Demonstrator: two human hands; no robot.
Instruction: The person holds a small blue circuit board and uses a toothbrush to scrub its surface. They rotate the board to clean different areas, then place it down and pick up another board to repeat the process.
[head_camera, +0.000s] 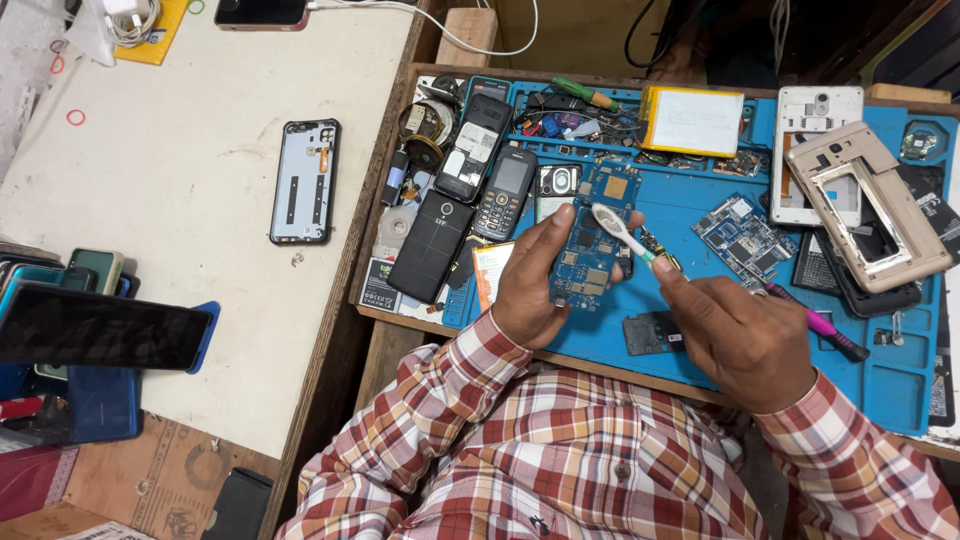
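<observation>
The blue circuit board (585, 262) is showing matt laminate with small shiny metal parts — the toothbrush (622, 231) is looking like smooth white plastic. The blue mat (690, 205) is appearing matt, rubbery; the white table (190, 190) scuffed.

Toothbrush (622, 232) on circuit board (588, 255), L hand (535, 290)

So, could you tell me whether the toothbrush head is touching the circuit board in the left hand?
Yes, the toothbrush in the right hand rests its bristled head on the circuit board that the left hand holds.
</observation>
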